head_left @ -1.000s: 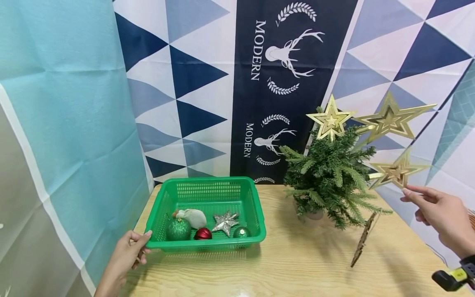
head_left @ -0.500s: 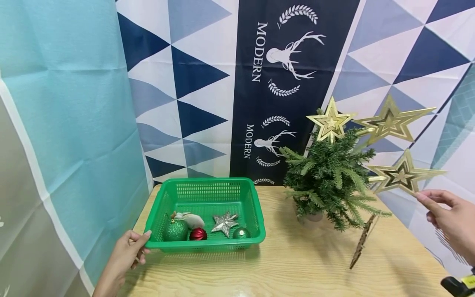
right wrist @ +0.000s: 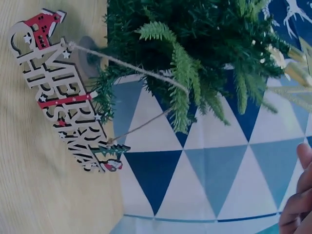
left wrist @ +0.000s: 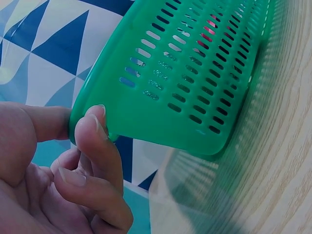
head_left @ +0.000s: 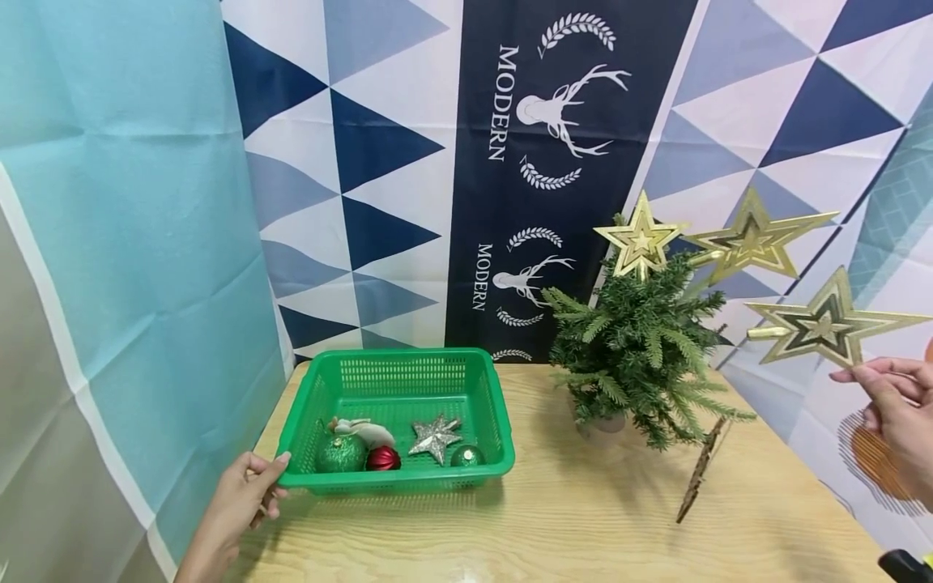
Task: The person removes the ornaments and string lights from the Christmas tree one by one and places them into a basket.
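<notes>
Gold star (head_left: 824, 328): right of the tree (head_left: 634, 348), gap between; right hand (head_left: 900, 405) pinches its lower tip.
Green basket (head_left: 394, 479): near the table's left edge (head_left: 279, 416), apart from the tree; left hand (head_left: 244, 495) grips its corner.

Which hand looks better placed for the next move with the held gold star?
Probably the right hand: it pinches that gold star beside the tree, while the left hand grips the green basket.

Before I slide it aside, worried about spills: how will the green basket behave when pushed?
The green basket is probably light for its size, given its slotted walls. It seems unlikely to tip, being wide and low. The red ball and larger green ball inside may roll, as both are round.
</notes>
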`<action>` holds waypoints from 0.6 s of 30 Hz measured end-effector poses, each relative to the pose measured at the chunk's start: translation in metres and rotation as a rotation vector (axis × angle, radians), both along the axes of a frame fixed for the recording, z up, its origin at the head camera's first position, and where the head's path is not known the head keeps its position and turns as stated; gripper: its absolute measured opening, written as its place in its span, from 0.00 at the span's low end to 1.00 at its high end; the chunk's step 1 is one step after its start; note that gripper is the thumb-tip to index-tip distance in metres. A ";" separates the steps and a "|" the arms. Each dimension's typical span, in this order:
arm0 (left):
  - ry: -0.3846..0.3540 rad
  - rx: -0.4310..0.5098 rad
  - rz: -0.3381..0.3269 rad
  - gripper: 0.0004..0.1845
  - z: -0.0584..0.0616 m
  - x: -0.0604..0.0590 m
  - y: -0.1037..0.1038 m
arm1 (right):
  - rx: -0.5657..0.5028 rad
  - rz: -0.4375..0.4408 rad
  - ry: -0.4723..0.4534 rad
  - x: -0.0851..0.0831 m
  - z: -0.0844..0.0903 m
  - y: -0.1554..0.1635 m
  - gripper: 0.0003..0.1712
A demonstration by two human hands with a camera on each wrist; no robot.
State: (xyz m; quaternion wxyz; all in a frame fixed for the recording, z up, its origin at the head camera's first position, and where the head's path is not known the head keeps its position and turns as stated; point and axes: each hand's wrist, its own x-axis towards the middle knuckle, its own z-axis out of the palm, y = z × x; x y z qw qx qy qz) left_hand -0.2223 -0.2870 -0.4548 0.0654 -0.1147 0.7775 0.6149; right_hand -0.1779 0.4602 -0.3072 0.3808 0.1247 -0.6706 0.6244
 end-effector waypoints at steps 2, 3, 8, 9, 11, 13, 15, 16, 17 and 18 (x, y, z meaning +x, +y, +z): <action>0.002 -0.004 -0.003 0.26 0.001 0.000 0.000 | 0.045 -0.079 0.011 0.003 0.004 -0.007 0.14; 0.002 -0.006 -0.004 0.26 0.001 0.000 0.000 | 0.093 -0.135 0.004 0.004 0.007 -0.010 0.15; 0.001 -0.010 -0.003 0.27 0.001 0.001 -0.001 | 0.230 -0.267 -0.022 0.008 0.019 -0.030 0.15; 0.002 -0.010 -0.003 0.27 0.001 0.001 -0.001 | 0.235 -0.267 -0.020 0.009 0.021 -0.034 0.15; 0.002 -0.010 -0.001 0.27 0.001 0.002 -0.001 | 0.189 -0.209 0.003 0.010 0.023 -0.040 0.13; 0.003 -0.007 0.000 0.26 0.002 0.002 -0.001 | 0.170 -0.158 0.026 0.012 0.025 -0.045 0.11; 0.002 -0.005 0.001 0.26 0.002 0.003 0.000 | 0.115 -0.064 0.057 0.013 0.026 -0.049 0.10; 0.002 -0.004 0.001 0.26 0.002 0.003 0.000 | 0.103 -0.036 0.064 0.014 0.027 -0.051 0.09; 0.001 -0.004 0.003 0.25 0.002 0.003 0.001 | 0.101 -0.017 0.069 0.015 0.028 -0.053 0.09; 0.002 -0.004 0.001 0.25 0.002 0.003 0.001 | 0.112 -0.018 0.067 0.016 0.029 -0.055 0.09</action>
